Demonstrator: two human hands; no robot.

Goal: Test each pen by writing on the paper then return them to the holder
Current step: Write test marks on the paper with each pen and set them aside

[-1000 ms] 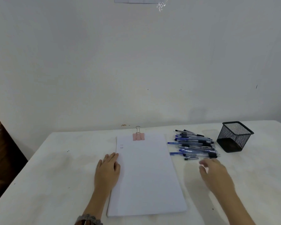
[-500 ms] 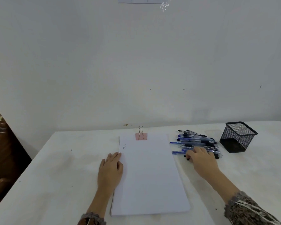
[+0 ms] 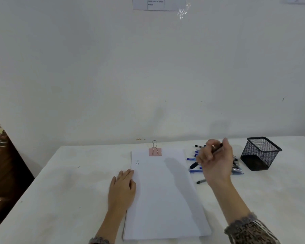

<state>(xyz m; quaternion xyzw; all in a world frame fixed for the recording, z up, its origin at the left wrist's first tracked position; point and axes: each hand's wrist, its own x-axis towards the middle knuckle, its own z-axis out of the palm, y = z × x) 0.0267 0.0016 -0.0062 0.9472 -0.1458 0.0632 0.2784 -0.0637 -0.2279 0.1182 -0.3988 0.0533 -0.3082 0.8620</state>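
Observation:
A white stack of paper (image 3: pixel 164 194) lies in the middle of the table, held by a pink binder clip (image 3: pixel 155 151) at its top edge, with small marks near its top left corner. My left hand (image 3: pixel 122 188) rests flat on the paper's left edge. My right hand (image 3: pixel 216 161) is raised above a pile of blue and black pens (image 3: pixel 194 158) and grips a dark pen (image 3: pixel 194 165), its black tip pointing down-left. A black mesh holder (image 3: pixel 261 153) stands to the right of the pile.
One pen (image 3: pixel 201 181) lies apart just below the pile. The white table (image 3: pixel 69 191) meets a white wall at the back. Dark wooden furniture (image 3: pixel 0 164) stands off the table's left side.
My right hand reached onto the pen pile, closed on a dark pen and has lifted it up off the pile. My left hand has stayed on the paper.

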